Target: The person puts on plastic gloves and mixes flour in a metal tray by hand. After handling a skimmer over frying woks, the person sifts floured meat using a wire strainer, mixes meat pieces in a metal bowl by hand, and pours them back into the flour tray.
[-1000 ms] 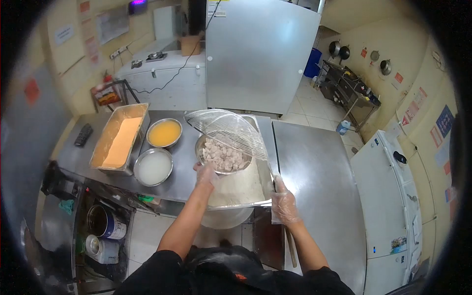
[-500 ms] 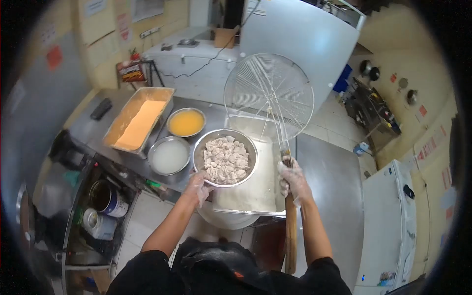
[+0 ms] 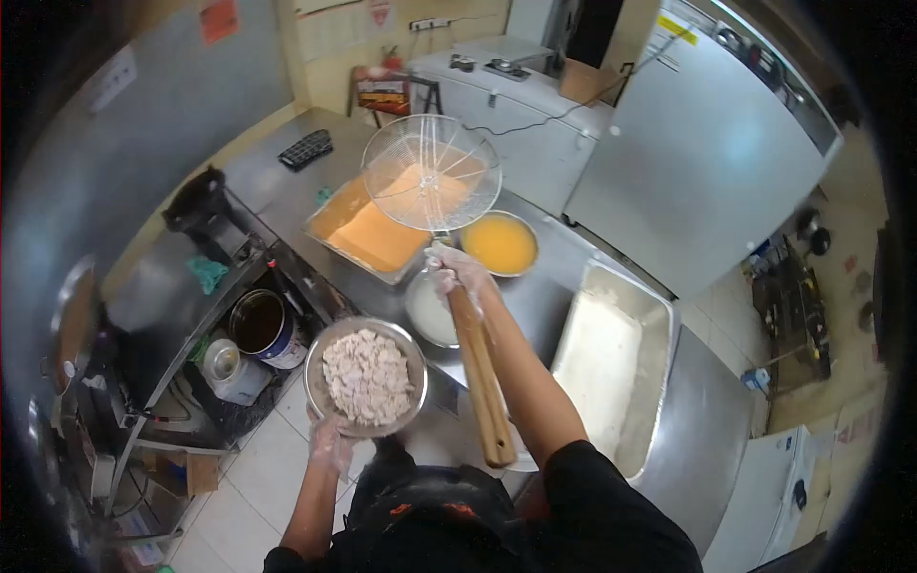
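My left hand (image 3: 331,443), in a clear glove, grips the near rim of a metal bowl (image 3: 314,382). Pale, flour-coated chunks (image 3: 368,377), perhaps chicken, fill it, and it hangs over the floor beside the counter. My gloved right hand (image 3: 460,272) is closed around the upper part of the wooden handle of a large wire skimmer (image 3: 430,180). The skimmer's round mesh is above a metal pan (image 3: 330,244) of orange powder. Below my right hand, a bowl of whitish liquid (image 3: 429,310) is partly hidden; a bowl of yellow-orange liquid (image 3: 500,244) stands to its right.
A deep metal pan (image 3: 666,344) dusted with white flour sits on the counter at right. At left, below counter height, are an open bucket (image 3: 258,322) and a white container (image 3: 234,372). A dark object (image 3: 306,150) lies behind the orange pan. Freezers stand beyond.
My left hand has carried the bowl of chunks left, off the flour pan and past the counter edge. The skimmer has swung left from beyond the flour pan to above the orange powder. My view has turned left.
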